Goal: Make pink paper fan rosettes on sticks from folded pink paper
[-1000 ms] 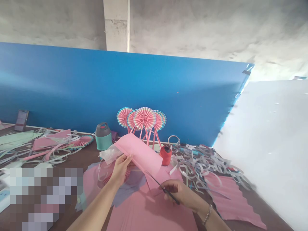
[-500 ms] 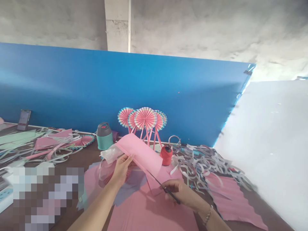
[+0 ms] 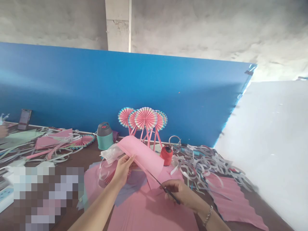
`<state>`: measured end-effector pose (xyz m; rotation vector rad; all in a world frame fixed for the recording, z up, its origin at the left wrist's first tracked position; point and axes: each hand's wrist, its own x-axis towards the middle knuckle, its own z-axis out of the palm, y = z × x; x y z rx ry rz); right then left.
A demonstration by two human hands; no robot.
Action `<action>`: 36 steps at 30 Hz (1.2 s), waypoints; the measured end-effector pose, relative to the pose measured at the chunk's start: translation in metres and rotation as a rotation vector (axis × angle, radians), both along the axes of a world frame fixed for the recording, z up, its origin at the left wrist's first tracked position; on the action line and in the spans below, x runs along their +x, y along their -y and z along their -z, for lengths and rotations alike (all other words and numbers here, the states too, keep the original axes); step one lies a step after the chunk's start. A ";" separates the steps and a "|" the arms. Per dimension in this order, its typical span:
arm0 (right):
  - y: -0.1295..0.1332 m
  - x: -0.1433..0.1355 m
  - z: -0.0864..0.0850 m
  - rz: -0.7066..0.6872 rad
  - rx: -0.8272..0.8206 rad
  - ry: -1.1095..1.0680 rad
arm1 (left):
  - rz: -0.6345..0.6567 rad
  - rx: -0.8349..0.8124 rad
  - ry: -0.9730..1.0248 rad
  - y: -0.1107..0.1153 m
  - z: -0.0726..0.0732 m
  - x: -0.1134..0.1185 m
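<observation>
A: Hold and layout, why?
B: Pink paper stack (image 3: 149, 213) near centre, between the forearms; probably there for easy reach. Folded pink sheet (image 3: 144, 154) is raised over its far part, curved top, one flap hanging below.
A: Hands?
B: Left hand (image 3: 124, 166) pinches the sheet's near edge, thumb on top, fingers under; likely steadies the fold. Right hand (image 3: 175, 189) has fingers wrapped round a dark cutting tool (image 3: 172, 195), slim end pointing far-left to the fold (scissors or knife, can't tell). Looks like left anchors, right guides. How deep the tip sits is hidden.
A: What's around, what's in the way?
B: Big to small. Blue partition (image 3: 144, 80) closes off the far side. Heap of curled paper strips (image 3: 196, 171) right, near the right hand; crowds that side, I'd say. Rippled pink sheet (image 3: 238, 205) right, nearer. Pleated paper fans (image 3: 145, 118) on pink sticks, far centre, stick bases partly behind the sheet. Teal flask (image 3: 105, 140) far-left of the sheet. Red thread spool (image 3: 166, 156) just beyond its right end; tightest neighbour. Phone (image 3: 24, 119) propped far left.
A: Anyone else?
B: Blurred bit of a co-worker's hand (image 3: 3, 131), left edge, well apart.
</observation>
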<state>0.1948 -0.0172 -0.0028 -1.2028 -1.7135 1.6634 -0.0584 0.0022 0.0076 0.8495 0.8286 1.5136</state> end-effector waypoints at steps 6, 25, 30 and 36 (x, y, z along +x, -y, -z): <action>-0.001 0.000 0.005 -0.004 0.012 -0.020 | -0.007 -0.004 -0.020 0.000 0.001 0.000; -0.002 -0.003 0.006 -0.003 0.037 0.031 | 0.018 0.013 -0.055 0.000 0.004 0.004; 0.001 -0.004 -0.002 -0.008 0.047 0.042 | 0.007 0.013 -0.067 0.000 0.004 0.004; 0.002 -0.008 -0.005 0.020 0.023 0.061 | 0.015 0.002 -0.058 0.002 0.003 0.005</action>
